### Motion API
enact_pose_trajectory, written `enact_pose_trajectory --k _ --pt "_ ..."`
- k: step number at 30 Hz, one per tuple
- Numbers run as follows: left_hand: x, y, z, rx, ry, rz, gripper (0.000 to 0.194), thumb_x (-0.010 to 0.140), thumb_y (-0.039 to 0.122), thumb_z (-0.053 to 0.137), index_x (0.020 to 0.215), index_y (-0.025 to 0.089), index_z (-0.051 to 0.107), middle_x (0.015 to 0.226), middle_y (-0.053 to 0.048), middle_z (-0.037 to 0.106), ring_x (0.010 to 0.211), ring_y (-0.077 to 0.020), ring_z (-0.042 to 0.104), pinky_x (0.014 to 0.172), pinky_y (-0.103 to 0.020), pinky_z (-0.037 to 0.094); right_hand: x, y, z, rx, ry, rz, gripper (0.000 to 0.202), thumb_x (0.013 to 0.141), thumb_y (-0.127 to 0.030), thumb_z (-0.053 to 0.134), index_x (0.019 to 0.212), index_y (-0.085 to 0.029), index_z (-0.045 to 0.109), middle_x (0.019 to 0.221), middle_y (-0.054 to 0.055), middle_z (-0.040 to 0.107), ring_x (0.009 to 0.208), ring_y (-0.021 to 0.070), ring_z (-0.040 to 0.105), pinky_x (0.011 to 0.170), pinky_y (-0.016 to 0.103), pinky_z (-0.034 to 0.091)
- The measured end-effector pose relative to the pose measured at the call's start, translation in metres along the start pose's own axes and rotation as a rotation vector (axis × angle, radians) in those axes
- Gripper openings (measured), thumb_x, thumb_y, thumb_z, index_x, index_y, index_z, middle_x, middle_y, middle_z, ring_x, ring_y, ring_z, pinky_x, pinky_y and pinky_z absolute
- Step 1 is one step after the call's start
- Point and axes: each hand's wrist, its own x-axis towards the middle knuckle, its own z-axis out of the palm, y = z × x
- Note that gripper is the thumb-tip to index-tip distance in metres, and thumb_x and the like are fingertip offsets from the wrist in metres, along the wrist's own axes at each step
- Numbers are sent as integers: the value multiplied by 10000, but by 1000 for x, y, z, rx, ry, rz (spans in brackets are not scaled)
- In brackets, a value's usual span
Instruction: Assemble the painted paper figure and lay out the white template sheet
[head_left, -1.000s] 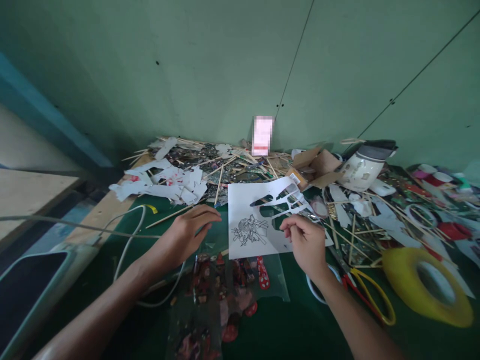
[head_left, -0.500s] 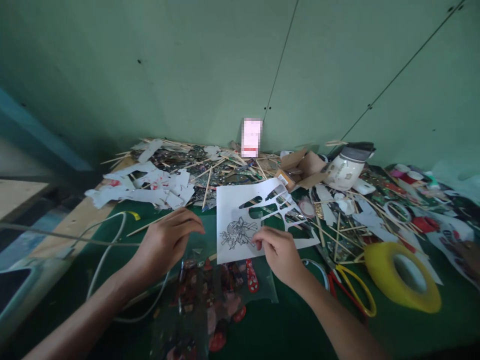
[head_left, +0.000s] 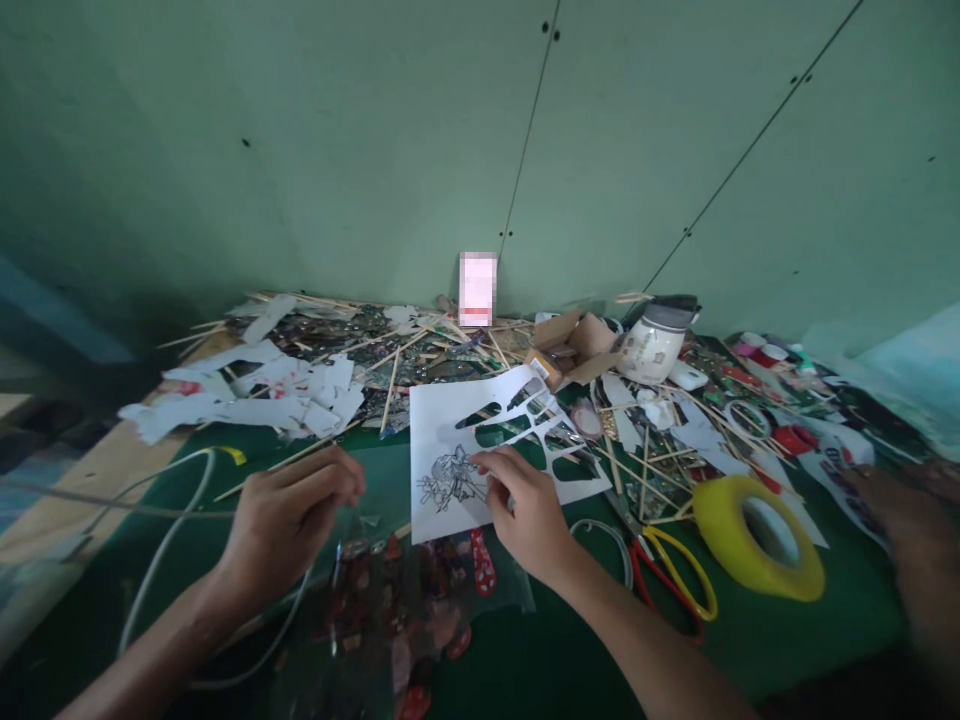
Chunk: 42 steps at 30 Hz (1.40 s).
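A white sheet of paper (head_left: 442, 410) lies on the green table, with a black line drawing (head_left: 451, 482) at its lower left and several cut-out holes at its right. My right hand (head_left: 529, 515) reaches over its lower edge. The index finger is stretched onto the drawing, with the thumb apart below it. To the left of the paper, my left hand (head_left: 289, 510) hovers over the table with fingers curled and pressed together; whatever they may hold is hidden. Between my forearms lies a clear plastic bag (head_left: 360, 610) of red and pink pieces, including a red spotted piece (head_left: 484, 562).
Scissors with red and yellow handles (head_left: 679, 570) and a yellow tape roll (head_left: 757, 538) lie to the right. Paper scraps (head_left: 247, 400), thin sticks, an open cardboard box (head_left: 577, 345) and a white jar (head_left: 654, 345) crowd the back. Another person's hand (head_left: 900, 500) is at the far right.
The view has turned a little to the right. My right thumb and index finger have parted over the drawing. The other person's hand has come further into view.
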Motion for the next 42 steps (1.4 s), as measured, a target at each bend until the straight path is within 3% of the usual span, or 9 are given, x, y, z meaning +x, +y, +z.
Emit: enact_pose_trajectory --k 4,8,15,23,29,35,38,42 --pt "-3 -9 3 58 -66 -37 309 877 -38 373 807 169 592 854 -17 670 757 -105 641 694 -217 475 3 2 1 -193 -65 -5 320 940 -85 482 1205 -193 626 1070 87 655 918 208 619 801 357 515" --pt "-2 -12 11 111 -284 -92 322 921 36 378 996 192 650 1015 -32 681 920 -180 654 771 -268 491 6 2 0 -237 -186 -19 277 945 -123 557 1203 -194 631 1125 79 646 1096 256 577 938 443 498" --pt "-1 -10 27 120 -499 -21 364 1005 176 413 1297 264 611 1332 -62 576 1294 -253 488 1062 -435 477 8 11 -5 -329 -148 80 332 930 -207 648 1259 -216 610 1196 88 615 1149 286 547 982 492 491" --pt "-17 -25 35 188 -437 -157 405 1029 391 443 1404 269 535 1447 -99 487 1352 -310 448 1081 -531 471 7 18 -2 -334 -176 194 502 894 -303 722 1354 -201 549 1252 123 574 1157 330 508 960 522 501" --pt "-21 -29 38 133 -443 -133 415 1017 394 483 1415 285 533 1460 -81 516 1398 -304 423 1125 -523 445 8 18 0 -254 -163 180 462 877 -297 745 1299 -199 583 1158 108 595 1103 311 506 948 505 492" --pt "-20 -27 38 122 -452 -134 459 1007 417 503 1456 325 497 1469 -54 530 1394 -298 455 1115 -519 467 8 14 -2 -159 -120 211 252 885 -195 705 1129 -223 648 954 68 572 949 254 549 837 421 519" --pt "-21 -26 41 104 -435 -89 446 996 390 528 1438 329 521 1463 -49 540 1389 -296 467 1136 -523 444 7 15 -2 -105 -96 211 247 926 -205 647 1171 -224 623 1018 83 574 945 234 576 813 378 534" --pt "-20 -20 42 81 -471 -68 489 970 338 577 1453 326 502 1490 -56 513 1404 -299 451 1156 -544 410 5 15 0 -160 -108 237 396 921 -276 681 1295 -224 562 1141 105 590 1036 264 598 855 401 545"
